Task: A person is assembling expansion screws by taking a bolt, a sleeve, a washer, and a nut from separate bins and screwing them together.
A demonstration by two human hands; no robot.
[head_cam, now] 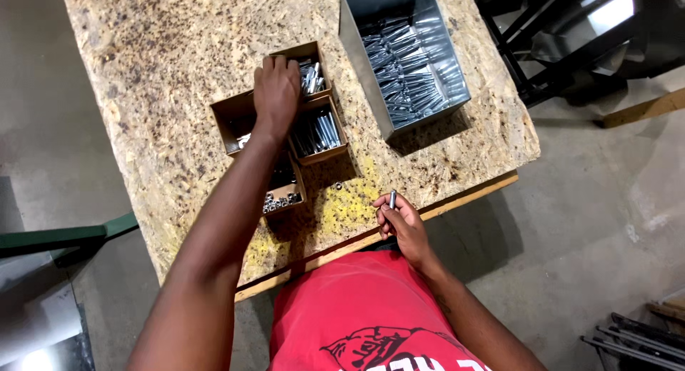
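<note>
My left hand (276, 91) reaches into the far cardboard box (316, 51) of metal bolts, fingers curled down among them; whether it grips one I cannot tell. My right hand (402, 221) hovers near the table's front edge and pinches a short silver bolt (392, 198) upright between thumb and fingers. A second small box (320, 133) holds longer bolts just right of my left wrist. A box of nuts (284, 197) lies under my forearm. A loose nut (338, 186) rests on the board.
A tall grey metal bin (404, 57) with several shiny bolts stands at the right of the chipboard table (157, 78). An open brown box (230, 120) sits left of my wrist. Concrete floor surrounds the table; dark metal frames lie at top right.
</note>
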